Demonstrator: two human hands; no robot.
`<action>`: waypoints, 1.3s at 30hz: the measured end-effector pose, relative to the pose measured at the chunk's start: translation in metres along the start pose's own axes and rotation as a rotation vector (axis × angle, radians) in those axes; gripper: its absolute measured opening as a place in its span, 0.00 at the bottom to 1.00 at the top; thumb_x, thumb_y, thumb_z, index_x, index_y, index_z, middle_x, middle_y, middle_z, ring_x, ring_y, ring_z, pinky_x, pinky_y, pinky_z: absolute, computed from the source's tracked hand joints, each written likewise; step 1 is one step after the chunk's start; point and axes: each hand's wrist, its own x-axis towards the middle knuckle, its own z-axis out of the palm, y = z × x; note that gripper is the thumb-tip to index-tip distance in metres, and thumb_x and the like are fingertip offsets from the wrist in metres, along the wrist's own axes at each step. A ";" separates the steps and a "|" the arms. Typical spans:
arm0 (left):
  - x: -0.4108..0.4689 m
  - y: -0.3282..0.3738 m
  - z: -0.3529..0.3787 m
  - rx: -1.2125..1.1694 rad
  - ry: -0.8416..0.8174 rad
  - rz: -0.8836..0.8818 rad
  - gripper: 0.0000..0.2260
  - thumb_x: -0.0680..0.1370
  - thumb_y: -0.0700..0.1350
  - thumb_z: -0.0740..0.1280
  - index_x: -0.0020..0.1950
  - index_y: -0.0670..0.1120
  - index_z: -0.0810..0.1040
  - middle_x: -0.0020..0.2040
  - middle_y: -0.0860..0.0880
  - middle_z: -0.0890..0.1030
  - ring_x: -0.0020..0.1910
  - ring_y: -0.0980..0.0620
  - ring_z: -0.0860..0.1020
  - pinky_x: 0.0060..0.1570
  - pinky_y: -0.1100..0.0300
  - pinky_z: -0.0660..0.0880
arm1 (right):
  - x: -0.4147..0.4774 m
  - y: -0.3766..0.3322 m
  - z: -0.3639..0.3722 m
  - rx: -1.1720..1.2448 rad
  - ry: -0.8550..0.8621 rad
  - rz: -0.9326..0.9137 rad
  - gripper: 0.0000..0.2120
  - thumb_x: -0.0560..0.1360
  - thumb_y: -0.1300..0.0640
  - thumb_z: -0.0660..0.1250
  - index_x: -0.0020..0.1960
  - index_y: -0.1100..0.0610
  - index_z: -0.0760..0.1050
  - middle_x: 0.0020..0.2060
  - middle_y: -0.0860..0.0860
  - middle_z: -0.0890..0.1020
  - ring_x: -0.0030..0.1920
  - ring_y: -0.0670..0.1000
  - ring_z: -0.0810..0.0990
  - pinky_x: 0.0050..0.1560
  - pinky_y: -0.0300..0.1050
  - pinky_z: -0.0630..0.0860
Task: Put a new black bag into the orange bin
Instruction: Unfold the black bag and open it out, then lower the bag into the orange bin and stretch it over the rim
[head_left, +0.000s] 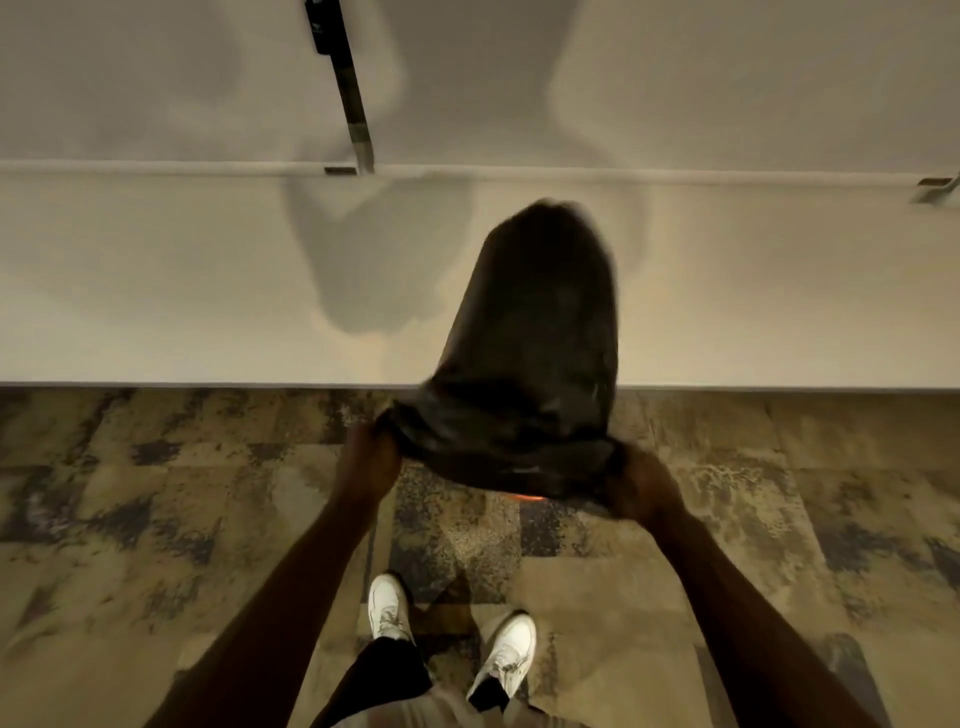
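Gripping black bag (530, 364) mouth w/ both hands, left (371, 454) & right (641, 483); no readable writing.

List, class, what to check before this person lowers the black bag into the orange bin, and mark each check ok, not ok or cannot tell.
1. Left hand grips the black bag at its edge: ok.
2. Right hand grips the opposite edge: ok.
3. Bag mouth spread open: cannot tell, blurred.
4. Orange bin in clear view: not ok, only a sliver shows under the bag.
5. Bin empty: cannot tell.
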 end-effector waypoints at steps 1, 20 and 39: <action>0.001 -0.019 0.003 -0.085 -0.033 -0.222 0.14 0.86 0.40 0.61 0.47 0.42 0.84 0.44 0.41 0.81 0.40 0.47 0.78 0.43 0.52 0.74 | -0.011 0.010 0.013 -0.123 -0.287 0.119 0.21 0.81 0.46 0.64 0.60 0.63 0.83 0.50 0.60 0.88 0.46 0.61 0.88 0.42 0.48 0.81; -0.015 -0.053 0.009 -0.618 0.000 -0.645 0.08 0.85 0.44 0.65 0.48 0.45 0.80 0.43 0.44 0.85 0.43 0.46 0.82 0.38 0.55 0.78 | -0.047 0.010 0.034 1.205 0.340 1.244 0.04 0.75 0.67 0.72 0.48 0.63 0.84 0.40 0.58 0.87 0.35 0.56 0.85 0.27 0.43 0.79; -0.017 -0.063 0.016 -0.798 -0.053 -0.739 0.07 0.83 0.47 0.68 0.53 0.44 0.80 0.54 0.41 0.81 0.52 0.42 0.79 0.47 0.49 0.80 | -0.042 0.035 0.023 1.447 -0.036 1.145 0.15 0.82 0.62 0.62 0.65 0.63 0.81 0.59 0.66 0.85 0.61 0.67 0.83 0.61 0.61 0.79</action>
